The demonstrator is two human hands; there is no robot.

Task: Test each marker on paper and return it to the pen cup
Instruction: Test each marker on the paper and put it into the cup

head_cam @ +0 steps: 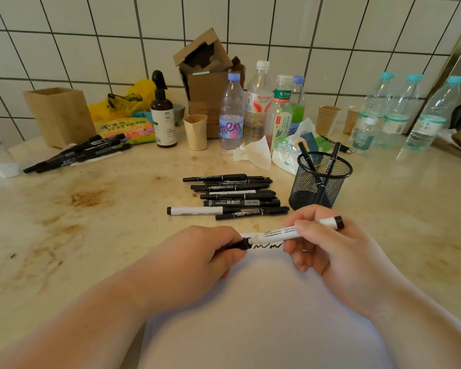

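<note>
markers [234, 195] lie heaped just left of the pen cup [320, 179] (two inside), while left hand [197, 258] pinches the cap and right hand [328, 243] grips a white marker [285, 233] over scribbled paper [264, 315], so most remain untested.

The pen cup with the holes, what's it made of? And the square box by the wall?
The pen cup looks like black metal wire mesh: you can see through its fine grid. The square box looks like pale wood, maybe bamboo, with a smooth matte face.

A white marker [290, 233] lies level between both hands over scribbled paper [264, 302]; its black cap [241, 245] sits in the left hand [197, 259]; mesh cup [320, 179] stands beyond the right hand [328, 249].
</note>
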